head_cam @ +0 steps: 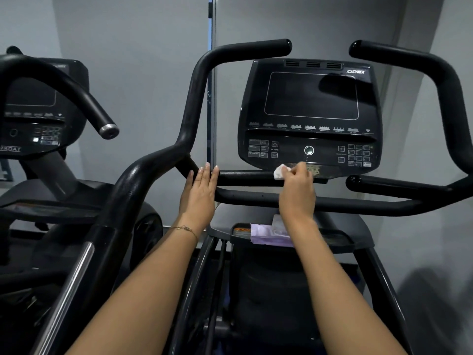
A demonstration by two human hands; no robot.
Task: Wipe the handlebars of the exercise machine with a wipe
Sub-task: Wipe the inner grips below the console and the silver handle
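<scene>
Hands apart: left hand (201,193) rests flat, fingers straight, on one of two matte black tubular handlebars (197,98) flanking one glossy console (309,111). One soft lilac pack (268,235) lies near the shelf's (222,221) front edge. Right hand (297,193) pinches one crumpled white wipe (279,172) against the crossbar (245,176).

White wipe (279,172) in the right hand (297,193) at the black handlebar (245,177), flat left hand (199,194) alongside.
</scene>
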